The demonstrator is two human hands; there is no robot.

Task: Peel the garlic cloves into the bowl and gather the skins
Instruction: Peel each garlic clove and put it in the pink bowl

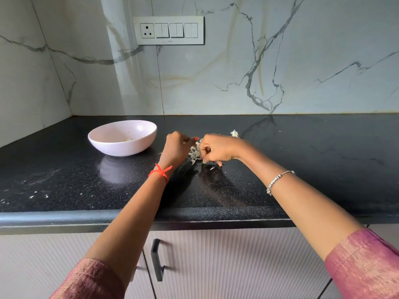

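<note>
Garlic skins point(195, 153), pink bowl point(121, 149) on black countertop point(302, 167), marble wall point(216, 72)

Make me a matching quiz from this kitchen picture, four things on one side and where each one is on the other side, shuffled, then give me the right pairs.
Things:
1 bowl
2 red thread
3 silver bracelet
4 switch panel

Places:
A on the wall
B round the right wrist
C on the counter
D round the left wrist

Pairs: 1-C, 2-D, 3-B, 4-A
</note>
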